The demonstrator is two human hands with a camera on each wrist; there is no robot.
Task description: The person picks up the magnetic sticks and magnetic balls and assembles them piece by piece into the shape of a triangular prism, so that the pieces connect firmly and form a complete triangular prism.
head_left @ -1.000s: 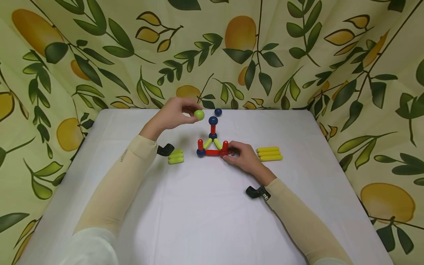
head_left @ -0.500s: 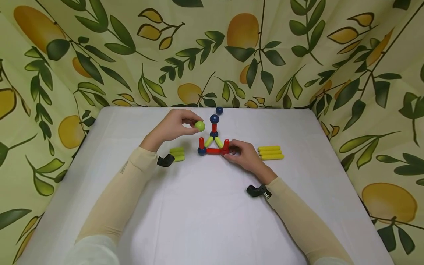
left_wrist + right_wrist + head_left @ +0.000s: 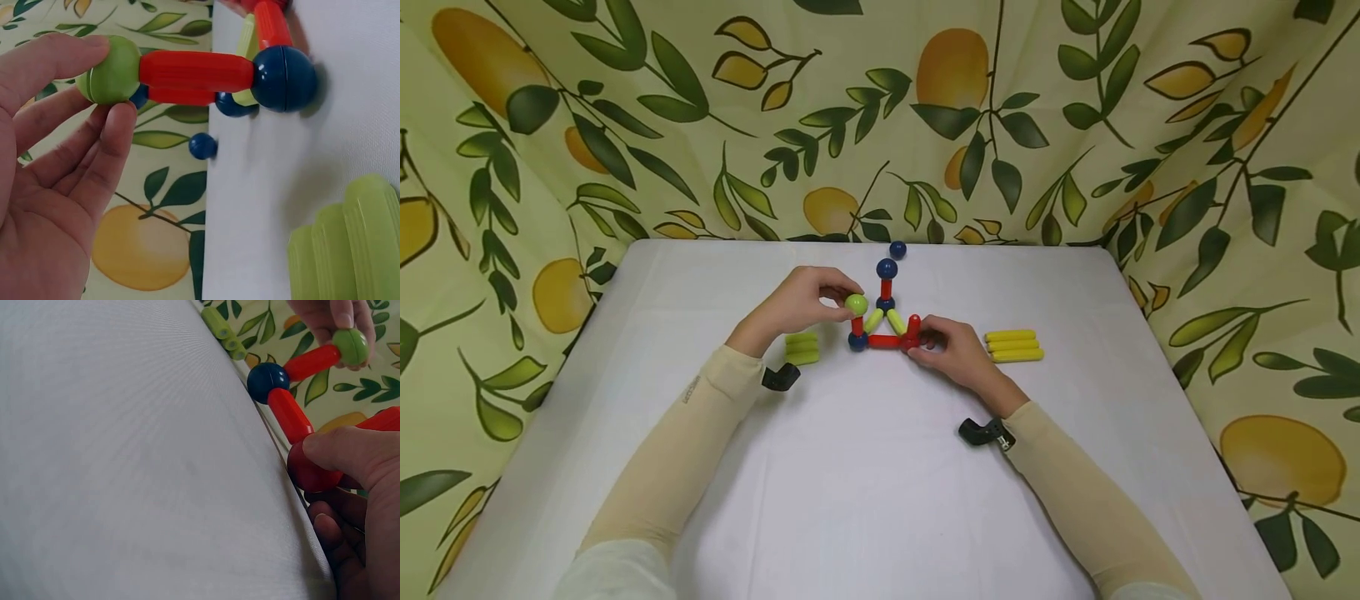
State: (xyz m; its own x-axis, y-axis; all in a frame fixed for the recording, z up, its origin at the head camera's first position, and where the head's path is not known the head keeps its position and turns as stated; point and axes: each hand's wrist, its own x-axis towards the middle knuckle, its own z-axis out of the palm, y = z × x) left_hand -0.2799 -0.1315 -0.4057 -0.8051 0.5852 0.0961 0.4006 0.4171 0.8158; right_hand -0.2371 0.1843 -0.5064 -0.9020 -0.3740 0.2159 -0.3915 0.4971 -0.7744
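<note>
Between thumb and fingers, my left hand (image 3: 805, 302) pinches a light green ball (image 3: 115, 70). That ball touches the top of an upright red rod (image 3: 197, 70), which stands on a blue ball (image 3: 284, 79) at the left corner of a triangular frame. My right hand (image 3: 952, 350) grips the red ball (image 3: 310, 467) at the right corner, which also bears an upright red rod (image 3: 913, 324). A lying red rod (image 3: 883, 341) joins these two corners. Green rods (image 3: 874, 320) run to the rear blue ball (image 3: 885, 303), above which a red rod carries another blue ball (image 3: 887, 268).
Three green rods (image 3: 802, 348) lie left of the frame on the white-covered table (image 3: 865, 467). To the right lie three yellow rods (image 3: 1013, 346). A loose blue ball (image 3: 898, 249) sits near the rear edge, in front of a patterned curtain (image 3: 752, 125).
My left hand has come down and slightly right, bringing the green ball onto the left upright red rod. My right hand stays at the red ball.
</note>
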